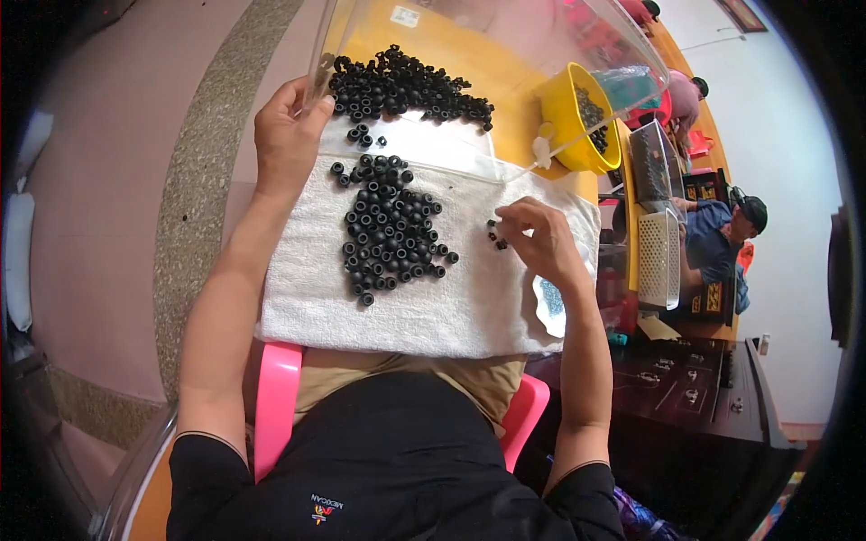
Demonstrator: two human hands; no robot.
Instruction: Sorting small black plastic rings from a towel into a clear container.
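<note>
My left hand grips the left edge of a clear plastic box, with the thumb on the near side of its wall. Inside the box, a heap of small black parts lies toward the left. On the white towel in front of me are many round, hollow black caps in a loose pile. Over the towel's right side, my right hand has its fingers drawn together in a pinch beside several tiny black pieces. Whatever sits between those fingertips is too small to make out.
Beyond my right hand stands a yellow tub holding dark parts. A small blue-and-white item lies at the towel's right edge. Farther right, a co-worker sits by a white perforated basket. Pink chair arms flank my lap.
</note>
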